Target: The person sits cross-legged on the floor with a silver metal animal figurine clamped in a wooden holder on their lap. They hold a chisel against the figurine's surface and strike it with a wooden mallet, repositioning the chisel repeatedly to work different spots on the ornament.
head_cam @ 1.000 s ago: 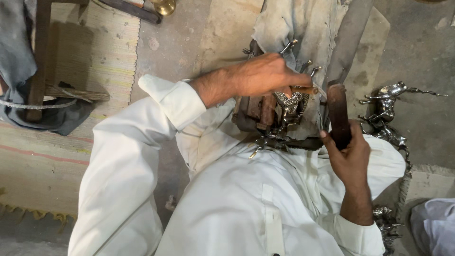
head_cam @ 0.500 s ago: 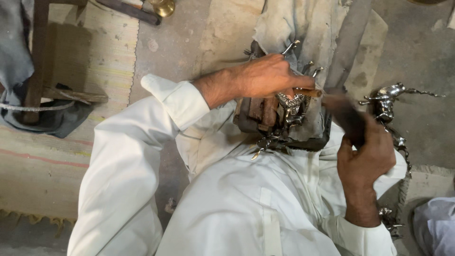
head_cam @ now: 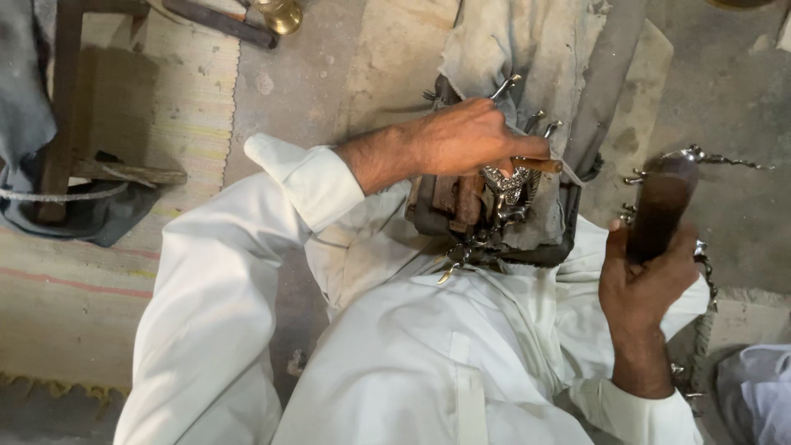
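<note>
My left hand (head_cam: 461, 140) is closed on a short tool with a wooden handle (head_cam: 540, 165), whose end rests on an ornate silver metal piece (head_cam: 504, 185). That piece sits clamped in a dark block (head_cam: 449, 206) against my lap. My right hand (head_cam: 647, 276) grips a dark wooden mallet (head_cam: 662, 206), held upright to the right of the block and apart from it. White sleeves cover both of my arms.
A grey cloth (head_cam: 535, 41) lies beyond the block. More silver ornaments (head_cam: 700, 156) and a chain (head_cam: 706, 276) lie on the floor at right. At left are a wooden frame (head_cam: 62, 107), a woven mat (head_cam: 156, 107) and a brass object (head_cam: 280, 12). Another person's pale clothing (head_cam: 758, 395) shows bottom right.
My right hand has swung the mallet away from the clamped piece, out to the right. My left hand has stayed on the tool at the silver piece.
</note>
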Available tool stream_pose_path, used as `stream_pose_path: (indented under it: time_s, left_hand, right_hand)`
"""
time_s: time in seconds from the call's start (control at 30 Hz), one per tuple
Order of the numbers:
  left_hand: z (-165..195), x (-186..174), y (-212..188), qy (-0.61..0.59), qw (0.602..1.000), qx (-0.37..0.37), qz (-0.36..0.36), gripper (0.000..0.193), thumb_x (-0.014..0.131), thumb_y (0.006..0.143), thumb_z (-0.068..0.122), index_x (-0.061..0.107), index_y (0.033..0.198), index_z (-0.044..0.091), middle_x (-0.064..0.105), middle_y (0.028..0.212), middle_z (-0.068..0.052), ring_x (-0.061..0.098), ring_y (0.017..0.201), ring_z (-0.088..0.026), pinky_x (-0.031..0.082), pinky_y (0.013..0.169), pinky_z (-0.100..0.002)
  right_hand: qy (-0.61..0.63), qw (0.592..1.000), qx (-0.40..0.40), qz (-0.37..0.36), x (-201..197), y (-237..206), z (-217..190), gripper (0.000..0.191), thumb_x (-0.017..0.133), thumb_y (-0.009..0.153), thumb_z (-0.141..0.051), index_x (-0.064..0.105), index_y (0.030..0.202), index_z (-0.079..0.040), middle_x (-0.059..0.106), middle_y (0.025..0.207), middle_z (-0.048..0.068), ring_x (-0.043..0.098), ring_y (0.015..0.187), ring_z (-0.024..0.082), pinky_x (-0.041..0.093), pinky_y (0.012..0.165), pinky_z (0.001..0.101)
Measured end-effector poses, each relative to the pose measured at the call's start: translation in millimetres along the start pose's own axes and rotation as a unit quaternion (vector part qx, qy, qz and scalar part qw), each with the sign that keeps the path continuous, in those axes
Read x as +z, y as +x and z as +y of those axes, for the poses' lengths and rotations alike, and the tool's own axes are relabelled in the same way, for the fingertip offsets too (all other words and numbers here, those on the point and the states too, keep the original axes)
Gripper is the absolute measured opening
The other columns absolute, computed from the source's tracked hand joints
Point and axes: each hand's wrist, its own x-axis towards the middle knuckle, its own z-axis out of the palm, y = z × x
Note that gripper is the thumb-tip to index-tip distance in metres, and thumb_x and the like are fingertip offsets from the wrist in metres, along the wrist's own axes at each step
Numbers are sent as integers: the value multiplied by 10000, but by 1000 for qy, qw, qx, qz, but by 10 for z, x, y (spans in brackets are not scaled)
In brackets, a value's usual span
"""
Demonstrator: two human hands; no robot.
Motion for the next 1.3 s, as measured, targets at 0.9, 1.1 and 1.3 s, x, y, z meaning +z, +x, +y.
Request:
stream_pose_path:
  time_s: [0.9,1.1,1.3]
  left_hand:
    - [-93,-34,22,-42,999,14,-10,406,732,872,74,568,1242,117,758,777,-72,736,713,-314,538,605,-483]
    - [-107,-42,3,-34,998,46,22,405,736,859,39,567,1224,86,790,887,-62,757,792,-304,568,642,-466]
    - [-162,-21,-98,-139,985,27,99,335,762,968,168,572,1235,96,796,940,-78,784,848,-272,601,703,-435]
  right_hand:
    - [-173,962,-211,6,44,19,208,360,764,930,-13,599,1249,-30,675,1073,164,663,950,368,514,854,423]
    - [75,986,-141,37,89,16,362,363,718,980,-54,561,1305,-21,623,1086,162,595,953,351,502,898,379]
    - [-188,974,-48,-120,30,42,318,361,797,942,-153,638,1238,-22,682,857,128,636,716,253,502,715,387]
